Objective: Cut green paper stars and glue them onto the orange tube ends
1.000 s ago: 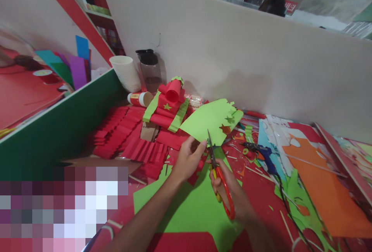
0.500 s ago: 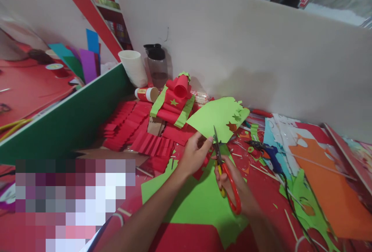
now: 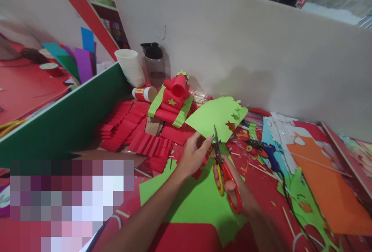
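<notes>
Nearest the camera, a large green sheet lies flat on the red table, under both forearms. Above it, the right hand is closed through the red-handled scissors; the blades point away from the person and are nearly shut, their tips at the near edge of the light green paper. The left hand pinches that same near edge, thumb on top and fingers beneath, just left of the blades, so the paper stands out from the grip, lifted off the table and slanting away to the far right.

Progress, judged from the sheet as it lies: the far right edge is already ragged with star-shaped notches, and one star-shaped hole shows red through it, so several shapes appear to have been cut out. Most of the sheet is still whole. The present cut is only at its start, at the near edge beside the thumb.

Right of the hands lie a blue glue gun with its cord, green offcuts and an orange sheet. Further off on the left are pleated red paper strips and a stacked red and green paper model carrying a green star. Beyond, against the wall, stand a white cup stack, a dark-lidded bottle and a tipped glue tube.
</notes>
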Tool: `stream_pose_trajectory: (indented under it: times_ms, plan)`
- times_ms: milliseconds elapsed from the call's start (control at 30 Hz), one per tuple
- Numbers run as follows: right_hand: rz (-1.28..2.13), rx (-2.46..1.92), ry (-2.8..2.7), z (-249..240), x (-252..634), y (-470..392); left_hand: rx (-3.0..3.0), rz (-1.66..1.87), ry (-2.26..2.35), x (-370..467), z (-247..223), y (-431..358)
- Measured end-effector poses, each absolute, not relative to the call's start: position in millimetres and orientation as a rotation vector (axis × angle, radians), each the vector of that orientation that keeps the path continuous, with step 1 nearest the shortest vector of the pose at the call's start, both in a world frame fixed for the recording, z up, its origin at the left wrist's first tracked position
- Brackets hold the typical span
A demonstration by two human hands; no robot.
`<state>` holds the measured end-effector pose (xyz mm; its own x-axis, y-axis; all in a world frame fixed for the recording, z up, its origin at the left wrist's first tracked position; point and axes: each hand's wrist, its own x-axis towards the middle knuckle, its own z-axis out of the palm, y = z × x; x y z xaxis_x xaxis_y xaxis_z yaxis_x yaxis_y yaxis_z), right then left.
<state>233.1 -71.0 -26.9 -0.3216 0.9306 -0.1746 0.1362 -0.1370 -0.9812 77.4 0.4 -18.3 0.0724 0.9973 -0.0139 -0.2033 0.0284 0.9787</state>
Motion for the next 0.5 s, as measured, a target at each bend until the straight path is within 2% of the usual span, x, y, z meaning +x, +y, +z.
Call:
stream_pose_trajectory:
  times_ms: [500]
  plan:
    - [1.503, -1.258, -1.466, -27.5, 230.1, -70.4, 1.003, 1.229, 1.017, 79.2, -16.7, -0.2]
